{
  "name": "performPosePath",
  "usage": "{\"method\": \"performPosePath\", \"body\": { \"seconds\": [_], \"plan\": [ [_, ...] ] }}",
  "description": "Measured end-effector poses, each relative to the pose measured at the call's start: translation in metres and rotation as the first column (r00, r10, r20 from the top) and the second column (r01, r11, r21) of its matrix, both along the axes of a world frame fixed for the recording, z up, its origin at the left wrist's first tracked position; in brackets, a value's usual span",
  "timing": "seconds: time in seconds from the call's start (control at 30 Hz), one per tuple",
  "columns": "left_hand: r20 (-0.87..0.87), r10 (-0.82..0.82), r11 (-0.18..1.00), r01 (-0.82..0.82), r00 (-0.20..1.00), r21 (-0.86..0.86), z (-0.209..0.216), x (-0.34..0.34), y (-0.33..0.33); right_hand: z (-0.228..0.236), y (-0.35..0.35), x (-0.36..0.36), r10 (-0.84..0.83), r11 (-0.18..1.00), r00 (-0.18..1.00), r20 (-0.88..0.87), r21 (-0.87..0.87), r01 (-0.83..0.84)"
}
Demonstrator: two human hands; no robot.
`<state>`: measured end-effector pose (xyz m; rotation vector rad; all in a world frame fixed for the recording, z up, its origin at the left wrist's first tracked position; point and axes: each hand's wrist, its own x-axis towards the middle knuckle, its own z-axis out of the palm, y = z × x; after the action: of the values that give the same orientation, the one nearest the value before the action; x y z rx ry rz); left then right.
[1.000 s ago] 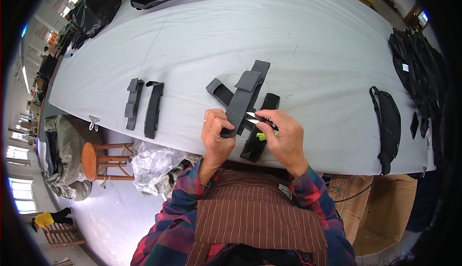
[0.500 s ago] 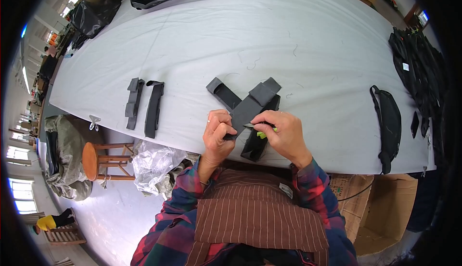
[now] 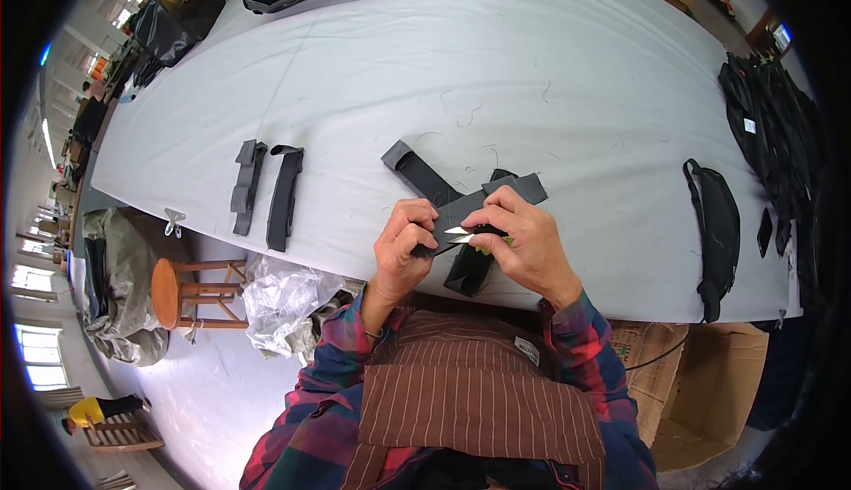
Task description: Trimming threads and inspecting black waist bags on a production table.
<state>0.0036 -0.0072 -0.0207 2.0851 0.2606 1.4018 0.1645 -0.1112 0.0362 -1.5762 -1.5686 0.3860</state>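
My left hand (image 3: 404,242) is closed on the near end of a dark grey fabric strip (image 3: 512,196), which slants away to the right. In my right hand (image 3: 527,246) is a pair of thread snips (image 3: 459,232) with green on the handle. Their pale blades are parted and lie over the strip close to my left fingers. Below the held strip, one dark strip (image 3: 413,171) points to the far left and another strip (image 3: 468,273) lies toward the table edge. Farther left are two more dark strips, one with raised flaps (image 3: 244,190) and one narrower (image 3: 284,202).
A white cloth covers the table (image 3: 381,73), with loose threads on it. Right are a black pouch (image 3: 714,233) and piled black bags (image 3: 762,117). A wooden stool (image 3: 167,295), clear plastic (image 3: 288,304) and a cardboard box (image 3: 709,392) stand below the near edge.
The held strip's far end has swung right and nearer, uncovering more of the strip beneath. The snips' blades now show plainly, parted. Both hands have stayed almost in place.
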Motion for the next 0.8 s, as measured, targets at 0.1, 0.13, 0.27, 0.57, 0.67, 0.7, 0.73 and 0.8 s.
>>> {"method": "performPosePath", "body": {
  "seconds": [0.1,0.13,0.27,0.57,0.67,0.7,0.73,0.8],
  "plan": [
    [0.031,-0.001,1.0,0.001,1.0,-0.005,0.0,0.0,0.0,-0.002,0.0,0.002,0.015,1.0,1.0,0.027,0.026,-0.016],
    [0.037,0.0,1.0,0.0,0.999,-0.007,-0.001,0.0,0.001,-0.003,-0.001,0.003,0.022,0.998,0.999,0.045,0.05,-0.024],
    [0.022,0.055,0.998,-0.055,0.998,0.019,0.0,-0.001,0.0,-0.003,-0.005,-0.001,-0.046,0.999,0.999,0.019,0.026,0.045],
    [-0.041,0.19,0.966,-0.18,0.981,0.185,0.004,-0.001,-0.004,-0.006,0.0,-0.028,-0.299,0.953,0.954,-0.007,0.046,0.299],
    [-0.039,0.201,0.965,-0.191,0.979,0.182,0.002,-0.001,-0.006,-0.008,0.004,-0.034,-0.306,0.947,0.952,0.009,0.102,0.304],
    [-0.039,0.201,0.965,-0.191,0.979,0.182,0.003,0.0,-0.006,-0.008,0.005,-0.035,-0.313,0.943,0.949,0.026,0.124,0.308],
    [-0.037,0.195,0.965,-0.185,0.98,0.183,0.003,0.0,-0.006,-0.009,0.005,-0.036,-0.321,0.939,0.946,0.044,0.147,0.311],
    [-0.035,0.189,0.966,-0.18,0.981,0.185,0.003,0.0,-0.006,-0.012,0.007,-0.036,-0.319,0.941,0.945,0.067,0.145,0.307]
  ]
}}
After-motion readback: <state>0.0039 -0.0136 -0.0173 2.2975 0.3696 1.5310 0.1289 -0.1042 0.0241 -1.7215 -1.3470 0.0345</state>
